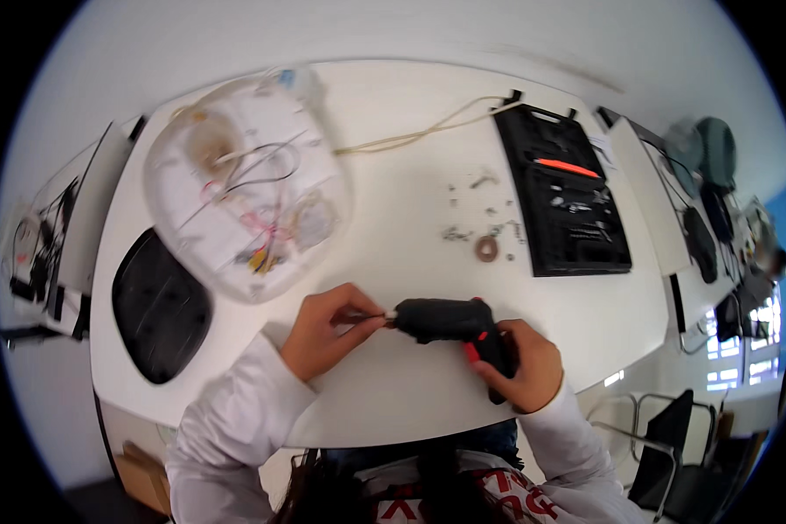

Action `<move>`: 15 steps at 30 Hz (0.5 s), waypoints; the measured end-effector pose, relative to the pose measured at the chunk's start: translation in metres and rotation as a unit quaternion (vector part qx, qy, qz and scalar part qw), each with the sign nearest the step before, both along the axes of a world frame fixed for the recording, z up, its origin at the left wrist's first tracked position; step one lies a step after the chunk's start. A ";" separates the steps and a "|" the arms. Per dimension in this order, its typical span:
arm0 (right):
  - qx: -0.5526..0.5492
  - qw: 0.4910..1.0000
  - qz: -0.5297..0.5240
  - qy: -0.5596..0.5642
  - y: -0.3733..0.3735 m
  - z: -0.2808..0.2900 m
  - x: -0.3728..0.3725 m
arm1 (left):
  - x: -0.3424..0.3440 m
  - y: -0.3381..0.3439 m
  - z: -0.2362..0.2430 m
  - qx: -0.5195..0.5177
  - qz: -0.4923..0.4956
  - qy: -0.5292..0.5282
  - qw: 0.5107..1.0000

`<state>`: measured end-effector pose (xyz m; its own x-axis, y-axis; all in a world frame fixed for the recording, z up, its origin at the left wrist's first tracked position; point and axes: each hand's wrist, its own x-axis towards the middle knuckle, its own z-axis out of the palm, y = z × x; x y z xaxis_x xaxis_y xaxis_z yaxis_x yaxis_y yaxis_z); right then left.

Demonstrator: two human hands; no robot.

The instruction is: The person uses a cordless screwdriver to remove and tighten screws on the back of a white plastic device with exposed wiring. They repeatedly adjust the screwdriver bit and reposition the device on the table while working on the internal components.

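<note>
A black and red cordless electric screwdriver [441, 316] lies sideways in the grip of my right hand [527, 367], its tip pointing left. My left hand [332, 327] pinches a thin bit [385, 319] at the tool's tip. Beyond the tool, small loose metal parts [457, 234] and a brown ring [486, 249] lie on the white table [393, 201].
A pale oval housing [168, 175] with wires occupies the back left, beside a black panel [162, 310]. An open black tool case [568, 249] with an orange tool sits at the right. A pale cord [410, 135] crosses behind. A chair [659, 437] stands at lower right.
</note>
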<state>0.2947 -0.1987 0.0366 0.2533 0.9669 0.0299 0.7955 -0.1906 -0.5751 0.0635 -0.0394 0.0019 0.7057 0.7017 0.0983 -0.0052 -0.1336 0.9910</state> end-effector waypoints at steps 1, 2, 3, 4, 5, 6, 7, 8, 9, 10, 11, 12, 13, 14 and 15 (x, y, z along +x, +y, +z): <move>-0.022 0.998 0.000 0.054 0.001 -0.003 0.001 | 0.001 0.001 0.001 -0.004 -0.004 -0.005 1.000; -0.047 0.993 0.000 0.107 0.000 -0.006 0.010 | 0.001 -0.001 0.000 -0.008 -0.009 -0.009 1.000; -0.070 0.984 0.001 0.163 0.002 -0.009 0.017 | -0.001 -0.005 0.001 -0.028 -0.004 -0.051 0.998; -0.080 0.971 0.009 0.223 0.004 -0.009 0.020 | 0.001 -0.006 -0.001 -0.046 -0.006 -0.097 0.994; -0.077 0.939 0.027 0.333 0.008 -0.012 0.018 | -0.001 -0.009 -0.002 -0.062 -0.008 -0.143 0.988; -0.108 0.901 0.049 0.416 0.009 -0.015 0.024 | 0.000 -0.012 -0.001 -0.047 -0.020 -0.154 0.987; -0.138 0.854 0.070 0.496 0.010 -0.019 0.027 | -0.002 -0.014 0.002 -0.047 -0.020 -0.159 0.986; -0.166 0.745 0.080 0.642 0.010 -0.023 0.023 | -0.004 -0.016 0.007 -0.047 -0.020 -0.163 0.985; -0.173 0.697 0.073 0.692 0.008 -0.023 0.020 | -0.004 -0.018 0.011 -0.047 -0.020 -0.171 0.984; -0.179 0.645 0.065 0.740 0.006 -0.022 0.015 | -0.003 -0.017 0.013 -0.067 -0.003 -0.187 0.980; -0.183 0.591 0.056 0.784 0.004 -0.020 0.009 | -0.005 -0.013 0.018 -0.012 0.000 -0.142 0.990; -0.184 0.617 0.054 0.763 0.006 -0.014 -0.001 | -0.013 -0.007 0.026 0.049 0.010 -0.092 0.995; -0.159 0.604 0.034 0.780 0.007 -0.015 -0.003 | -0.019 0.001 0.032 0.105 0.015 -0.044 0.993; -0.133 0.590 0.013 0.796 0.008 -0.015 -0.005 | -0.022 0.009 0.035 0.278 0.079 -0.015 0.957; -0.108 0.573 -0.007 0.812 0.008 -0.015 -0.008 | -0.033 0.016 0.034 0.328 0.116 -0.032 0.937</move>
<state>0.2864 -0.1905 0.0219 -0.2147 0.9016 -0.3756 -0.7590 -0.3961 -0.5168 0.0303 -0.0237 0.0362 0.5188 0.6096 0.5994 0.0422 -0.7185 0.6942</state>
